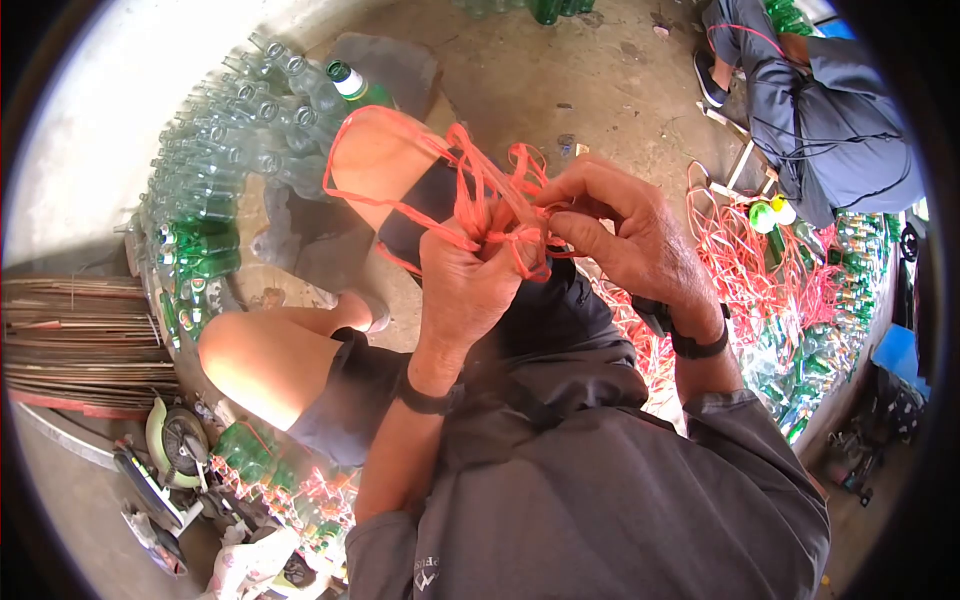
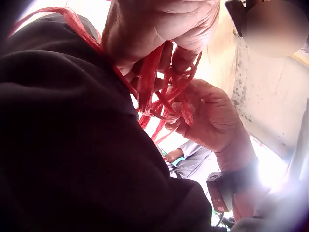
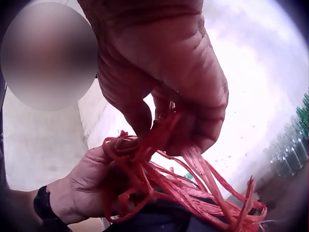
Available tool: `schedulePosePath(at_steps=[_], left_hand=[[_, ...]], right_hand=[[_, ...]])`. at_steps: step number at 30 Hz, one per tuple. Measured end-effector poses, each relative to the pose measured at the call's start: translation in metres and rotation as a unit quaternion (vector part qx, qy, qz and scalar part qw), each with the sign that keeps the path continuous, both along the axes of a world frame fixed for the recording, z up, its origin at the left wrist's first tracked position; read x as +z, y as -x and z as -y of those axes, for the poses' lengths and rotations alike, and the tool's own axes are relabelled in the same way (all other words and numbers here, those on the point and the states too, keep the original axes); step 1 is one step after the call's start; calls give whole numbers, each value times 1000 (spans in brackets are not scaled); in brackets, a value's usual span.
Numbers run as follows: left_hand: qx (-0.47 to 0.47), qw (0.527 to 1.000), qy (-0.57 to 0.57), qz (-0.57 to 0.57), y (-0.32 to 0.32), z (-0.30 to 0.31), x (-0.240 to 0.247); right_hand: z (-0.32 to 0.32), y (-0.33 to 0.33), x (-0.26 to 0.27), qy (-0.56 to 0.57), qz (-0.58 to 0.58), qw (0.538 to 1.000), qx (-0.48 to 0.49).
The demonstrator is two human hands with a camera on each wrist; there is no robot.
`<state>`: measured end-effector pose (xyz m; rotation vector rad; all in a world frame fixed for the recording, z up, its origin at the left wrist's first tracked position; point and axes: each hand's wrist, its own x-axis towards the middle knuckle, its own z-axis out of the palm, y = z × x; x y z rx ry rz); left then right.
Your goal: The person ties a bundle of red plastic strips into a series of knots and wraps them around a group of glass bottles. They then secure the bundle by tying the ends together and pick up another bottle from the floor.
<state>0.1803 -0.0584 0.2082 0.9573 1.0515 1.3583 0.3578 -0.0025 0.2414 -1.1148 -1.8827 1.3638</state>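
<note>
A tangled bundle of red plastic twine (image 1: 480, 205) is held up over the person's lap. The left hand (image 1: 468, 285) grips it, with strands running through its curled fingers and loops hanging out to the left. From the other side the right hand (image 1: 625, 225) pinches part of the twine between thumb and fingertips, close beside the left hand. In the left wrist view, the red twine (image 2: 149, 82) hangs below the left palm, and the right hand (image 2: 212, 113) reaches in at it. The right wrist view shows the twine (image 3: 193, 179) trailing down from the right fingers (image 3: 137, 116).
Clear glass bottles (image 1: 215, 140) stand packed along the wall at left, with green bottles (image 1: 205, 250) nearer. One green bottle (image 1: 355, 82) stands beyond the knee. More red twine (image 1: 720, 260) lies heaped at right, by another seated person (image 1: 840, 130). Stacked wooden strips (image 1: 85, 335) lie at left.
</note>
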Motion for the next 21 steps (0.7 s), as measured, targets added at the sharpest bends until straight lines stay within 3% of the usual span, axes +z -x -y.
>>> schedulePosePath(at_steps=[4,6,9,19,21], left_hand=[[-2,1000,-11,-4,4,0,-5],[3,1000,-1,5,5,0,-7],[11,999,24,18,5,0,-2],[6,1000,27,2,4,-1,-1],[3,1000,23,-7,7,0,-1]], right_hand=[[5,2,7,90,-11,996,-7],[6,3,4,120,-74,989,-49],[-1,-5,9,159,-63,985,-26],[-8,-1,-4,186,-52,980,-57],[-11,-1,-14,183,-99,974,-88]])
